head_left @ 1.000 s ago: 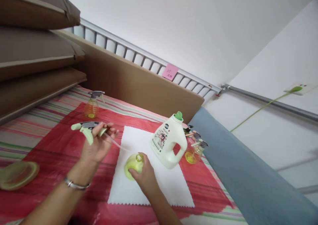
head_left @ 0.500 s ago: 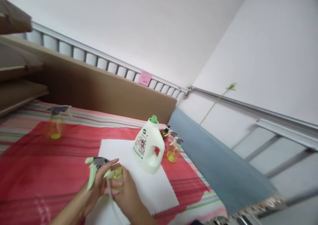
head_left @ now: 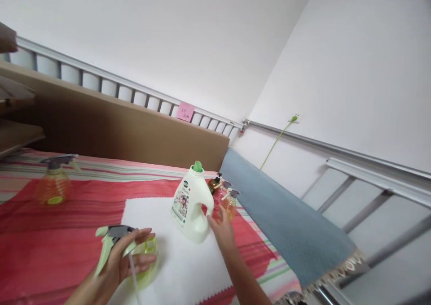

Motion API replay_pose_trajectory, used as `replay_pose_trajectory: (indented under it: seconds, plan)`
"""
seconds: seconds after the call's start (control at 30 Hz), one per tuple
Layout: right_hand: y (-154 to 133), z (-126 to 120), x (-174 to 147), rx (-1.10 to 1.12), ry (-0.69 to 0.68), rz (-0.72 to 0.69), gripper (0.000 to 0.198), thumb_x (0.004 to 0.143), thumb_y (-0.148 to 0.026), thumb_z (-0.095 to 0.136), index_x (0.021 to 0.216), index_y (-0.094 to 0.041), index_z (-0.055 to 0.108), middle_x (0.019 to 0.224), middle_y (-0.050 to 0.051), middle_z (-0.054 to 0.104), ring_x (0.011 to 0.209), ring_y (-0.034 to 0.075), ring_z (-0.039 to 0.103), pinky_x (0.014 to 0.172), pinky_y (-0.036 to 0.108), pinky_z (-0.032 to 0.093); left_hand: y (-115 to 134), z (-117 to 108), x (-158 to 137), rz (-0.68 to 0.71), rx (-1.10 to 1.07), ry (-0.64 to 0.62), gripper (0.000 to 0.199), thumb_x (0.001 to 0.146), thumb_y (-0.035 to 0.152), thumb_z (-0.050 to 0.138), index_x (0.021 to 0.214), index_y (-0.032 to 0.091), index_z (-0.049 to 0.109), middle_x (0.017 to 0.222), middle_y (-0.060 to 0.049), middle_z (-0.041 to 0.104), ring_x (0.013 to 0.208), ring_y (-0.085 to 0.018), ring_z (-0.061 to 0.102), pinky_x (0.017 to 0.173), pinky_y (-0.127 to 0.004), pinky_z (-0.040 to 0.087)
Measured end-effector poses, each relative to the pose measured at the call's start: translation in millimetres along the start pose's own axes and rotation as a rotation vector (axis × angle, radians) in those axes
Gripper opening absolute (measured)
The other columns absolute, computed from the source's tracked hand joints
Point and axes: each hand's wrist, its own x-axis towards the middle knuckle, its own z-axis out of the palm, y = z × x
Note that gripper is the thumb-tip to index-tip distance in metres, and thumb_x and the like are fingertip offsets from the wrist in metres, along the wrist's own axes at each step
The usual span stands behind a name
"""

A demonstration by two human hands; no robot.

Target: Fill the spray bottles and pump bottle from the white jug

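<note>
My left hand (head_left: 123, 255) holds a green and grey trigger spray head (head_left: 112, 240), its clear dip tube (head_left: 134, 271) hanging down. The fingers of that hand also lie against an uncapped yellow-green clear bottle (head_left: 148, 269) on a white sheet (head_left: 178, 264). My right hand (head_left: 222, 228) is at the handle of a white jug (head_left: 193, 206) with a green spout. Its thumb is by the handle's lower end and its fingers are apart; I cannot tell whether it touches the jug.
Behind the jug stand several bottles, including a yellow spray bottle (head_left: 231, 206) and a dark one (head_left: 213, 185). Another spray bottle (head_left: 55, 188) is at left on the red cloth (head_left: 97, 202). A cardboard panel (head_left: 117, 132) lines the back, with cardboard boxes (head_left: 16, 137) at left.
My right hand has left the yellow-green bottle and moved right to the jug's handle. My left hand keeps the spray head. The whole view has shifted slightly.
</note>
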Motion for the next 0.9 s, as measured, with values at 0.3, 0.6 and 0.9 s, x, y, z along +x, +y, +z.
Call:
replay_pose_trajectory:
  seconds: [0.3, 0.6, 0.9]
  plan:
    - [-10.1, 29.1, 28.0, -0.005, -0.090, -0.016, 0.040, 0.063, -0.040, 0.064, 0.087, -0.010, 0.061, 0.071, 0.007, 0.067, 0.060, 0.019, 0.059, 0.054, 0.028, 0.046, 4.1, 2.3, 0.1, -0.040, 0.001, 0.016, 0.052, 0.065, 0.057, 0.060, 0.106, 0.025, 0.059, 0.131, -0.007, 0.051, 0.081, -0.032, 0.067, 0.076, -0.044, 0.050]
    - [-94.4, -55.6, 17.4, -0.329, -0.227, -0.050, 0.039, 0.069, -0.051, 0.059, 0.085, -0.015, 0.063, 0.071, 0.004, 0.067, 0.062, 0.019, 0.058, 0.057, 0.026, 0.043, 7.8, 14.7, -19.5, 0.048, 0.009, -0.151, 0.048, 0.076, 0.051, 0.052, 0.110, 0.017, 0.054, 0.131, -0.015, 0.048, 0.080, -0.026, 0.067, 0.079, -0.040, 0.048]
    - [-127.1, -112.1, -3.1, -0.781, -0.604, -0.133, 0.046, 0.067, -0.054, 0.056, 0.099, -0.023, 0.066, 0.071, 0.001, 0.071, 0.058, 0.022, 0.062, 0.055, 0.029, 0.049, 11.5, 19.5, -25.8, 0.056, 0.018, -0.157, 0.046, 0.077, 0.050, 0.053, 0.106, 0.014, 0.054, 0.128, -0.017, 0.047, 0.076, -0.023, 0.068, 0.075, -0.037, 0.049]
